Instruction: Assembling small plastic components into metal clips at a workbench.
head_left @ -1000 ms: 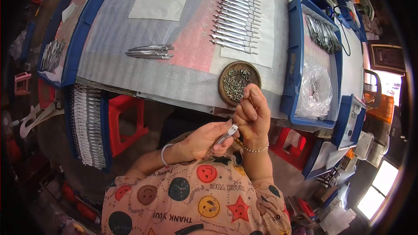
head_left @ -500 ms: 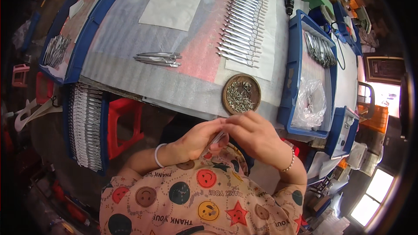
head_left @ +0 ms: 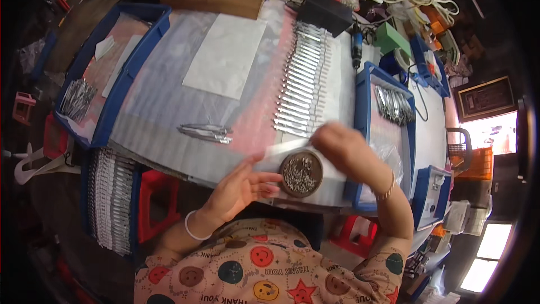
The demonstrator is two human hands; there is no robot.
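My right hand (head_left: 349, 149), smeared by motion, is closed on one end of a slim silver metal piece (head_left: 288, 146), which is blurred too. The piece lies across the air just past a round brown bowl (head_left: 284, 183) of small metal parts. My left hand (head_left: 239, 188) is open, fingers apart, left of the bowl; one fingertip comes near the piece's free end. Beyond my right hand runs a row of slim silver metal pieces (head_left: 304, 79), laid side by side. A small bunch of similar pieces (head_left: 205, 132) lies on the table further left.
Blue trays with metal pieces stand at the left (head_left: 115, 73) and right (head_left: 363, 107) of the table. A blue crate of stacked metal pieces (head_left: 112, 202) and a red stool (head_left: 157, 205) sit below its left edge. White paper (head_left: 225, 53) lies mid-table; a black box (head_left: 326, 11) stands behind the row.
My hands, together around a piece close to my body, have parted. The right moved forward with the piece toward the row; the left opened. The view has tilted up.
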